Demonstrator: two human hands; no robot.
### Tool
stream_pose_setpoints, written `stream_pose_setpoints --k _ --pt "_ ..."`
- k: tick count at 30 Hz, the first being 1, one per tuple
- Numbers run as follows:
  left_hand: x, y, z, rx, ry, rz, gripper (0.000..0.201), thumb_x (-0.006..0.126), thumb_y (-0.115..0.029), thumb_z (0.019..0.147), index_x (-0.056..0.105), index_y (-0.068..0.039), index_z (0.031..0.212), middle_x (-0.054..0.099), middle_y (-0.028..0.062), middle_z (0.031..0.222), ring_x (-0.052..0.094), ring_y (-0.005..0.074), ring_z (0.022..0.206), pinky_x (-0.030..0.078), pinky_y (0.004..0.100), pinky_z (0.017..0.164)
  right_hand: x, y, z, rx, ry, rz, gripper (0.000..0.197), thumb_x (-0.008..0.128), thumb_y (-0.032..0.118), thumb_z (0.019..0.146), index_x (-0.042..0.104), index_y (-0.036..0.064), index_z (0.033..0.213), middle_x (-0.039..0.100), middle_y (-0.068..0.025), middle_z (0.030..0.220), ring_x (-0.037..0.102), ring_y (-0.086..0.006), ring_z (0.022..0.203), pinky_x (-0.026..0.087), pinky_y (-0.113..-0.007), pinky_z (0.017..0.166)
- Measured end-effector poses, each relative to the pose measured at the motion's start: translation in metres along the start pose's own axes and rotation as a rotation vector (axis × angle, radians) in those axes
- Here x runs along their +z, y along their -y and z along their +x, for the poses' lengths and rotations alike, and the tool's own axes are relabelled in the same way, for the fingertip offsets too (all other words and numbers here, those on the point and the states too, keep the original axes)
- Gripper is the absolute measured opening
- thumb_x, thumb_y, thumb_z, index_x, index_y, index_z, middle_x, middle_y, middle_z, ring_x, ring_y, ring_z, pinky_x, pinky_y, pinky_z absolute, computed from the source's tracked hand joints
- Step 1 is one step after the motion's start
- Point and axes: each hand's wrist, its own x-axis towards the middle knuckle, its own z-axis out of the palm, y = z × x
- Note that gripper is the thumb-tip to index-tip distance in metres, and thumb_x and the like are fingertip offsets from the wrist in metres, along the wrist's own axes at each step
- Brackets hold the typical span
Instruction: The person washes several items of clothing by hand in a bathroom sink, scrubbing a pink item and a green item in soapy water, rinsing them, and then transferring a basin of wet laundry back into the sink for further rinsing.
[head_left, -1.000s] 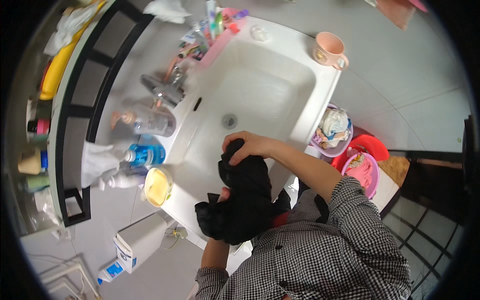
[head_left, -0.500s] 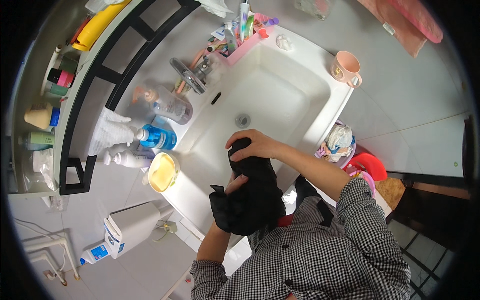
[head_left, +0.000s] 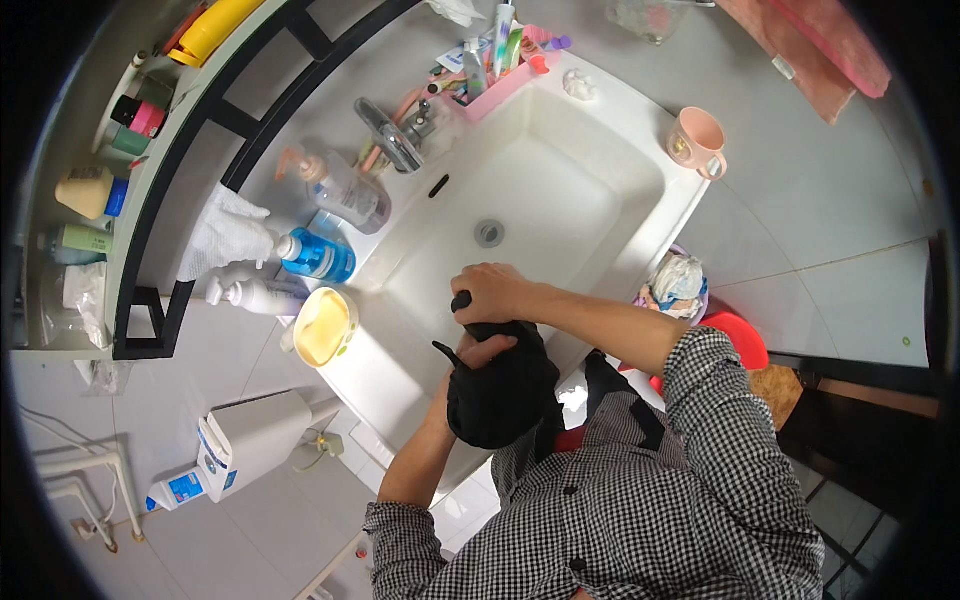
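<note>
A bundled black cloth [head_left: 503, 398] is held over the near edge of the white sink [head_left: 585, 205]; its exact kind does not show. My right hand [head_left: 497, 293] is closed in a fist around its upper end, and a bit of fabric sticks out beside the fingers. Just below, my left hand [head_left: 487, 350] grips the cloth, one digit lying across it. The rest of that hand is hidden by the fabric. A thin black strip pokes out to the left of the bundle.
Along the sink's left side stand a faucet [head_left: 390, 135], a clear pump bottle [head_left: 345, 195], a blue bottle [head_left: 318, 256] and a yellow soap dish [head_left: 325, 328]. A pink cup [head_left: 696, 140] sits on the right rim, a pink toiletries tray [head_left: 500, 92] at the back.
My right hand has gone from spread fingers over the cloth to a fist around its end. The cloth is bunched tighter and smaller, and my left hand has moved slightly up.
</note>
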Motion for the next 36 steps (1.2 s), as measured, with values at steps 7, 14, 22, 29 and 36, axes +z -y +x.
stream_pose_setpoints --k 7,14,22,29,36 --pt "0.011 -0.010 0.001 -0.098 -0.138 -0.048 0.029 0.048 -0.008 0.077 0.048 -0.002 0.106 0.055 0.0084 0.096 0.053 0.0189 0.090 0.042 0.0292 0.079 0.012 0.002 0.007 0.012 0.008 -0.092 0.030 0.058 0.031 0.062 0.062 0.0053 0.078 0.062 -0.0128 0.082 0.058 -0.0290 0.081 0.045 -0.038 0.072" --pt "0.011 0.000 0.004 -0.112 -0.165 -0.301 0.030 0.046 -0.008 0.078 0.047 -0.001 0.107 0.055 0.0106 0.098 0.054 0.0206 0.093 0.043 0.0313 0.083 0.020 -0.002 0.014 0.013 -0.029 -0.158 0.027 0.056 0.030 0.063 0.061 0.0049 0.074 0.062 -0.0128 0.081 0.058 -0.0285 0.080 0.045 -0.038 0.071" --pt "0.015 -0.001 -0.019 -0.167 -0.221 -1.014 0.036 0.046 -0.022 0.079 0.048 -0.003 0.110 0.054 0.0111 0.106 0.052 0.0236 0.098 0.041 0.0346 0.087 0.023 0.025 -0.018 -0.186 -0.452 0.055 0.054 0.058 0.027 0.068 0.045 0.0097 0.117 0.042 -0.0142 0.122 0.038 -0.0326 0.114 0.032 -0.045 0.090" --pt "0.022 -0.045 -0.020 0.054 -0.507 -1.216 0.046 0.049 -0.036 0.078 0.048 -0.007 0.114 0.054 0.0092 0.110 0.052 0.0251 0.100 0.041 0.0377 0.088 0.031 0.064 -0.126 -0.522 -0.344 -0.095 0.059 0.060 0.018 0.068 0.041 0.0211 0.124 0.031 -0.0107 0.134 0.028 -0.0298 0.125 0.024 -0.058 0.093" --pt "0.023 -0.069 -0.001 0.146 -0.463 -1.156 0.049 0.046 -0.039 0.080 0.047 -0.008 0.117 0.052 0.0093 0.114 0.049 0.0272 0.104 0.036 0.0402 0.094 0.039 0.041 -0.104 -0.705 -0.914 -0.576 0.050 0.055 0.023 0.076 0.036 0.0285 0.121 0.038 -0.0040 0.124 0.037 -0.0270 0.116 0.035 -0.062 0.082"
